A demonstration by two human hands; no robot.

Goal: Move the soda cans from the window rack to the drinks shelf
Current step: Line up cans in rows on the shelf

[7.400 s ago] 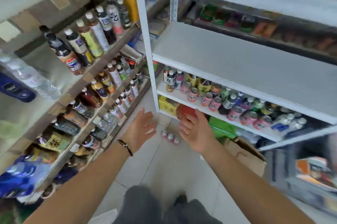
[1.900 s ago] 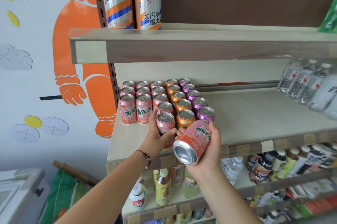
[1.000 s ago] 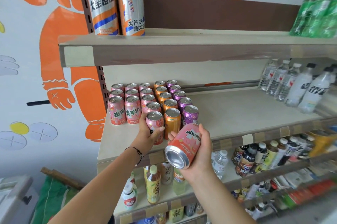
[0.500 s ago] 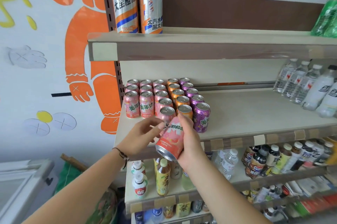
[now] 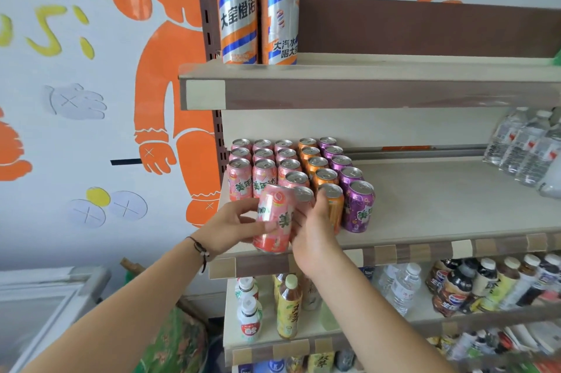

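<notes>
The pink soda can (image 5: 274,217) is held upright at the near left edge of the drinks shelf (image 5: 425,211), just in front of the block of cans (image 5: 291,166) already standing there. The left hand (image 5: 230,228) wraps its fingers round the can's left side, a grasping grip, while the right hand (image 5: 314,230) lies against its right side with fingers fairly straight, more steadying than clutching; part of that contact is hidden behind the can. Holding it from both sides seems meant to keep it vertical and guide it into the short pink columns on the left, where the near row is not yet filled. The cans are sorted by colour in columns running near to far: pink on the left, then orange (image 5: 332,205), then purple (image 5: 358,205) on the right, packed touching one another, probably to keep the rows tidy and leave the right stretch of shelf free. The shelf is a pale beige board with a brown and cream front strip. Above it, two tall striped cans (image 5: 258,8) stand on the upper shelf (image 5: 364,81); water bottles (image 5: 522,148) sit at the far right, and bottled teas (image 5: 288,309) fill the shelf below. To the left is a wall with an orange cartoon mural (image 5: 170,69).
</notes>
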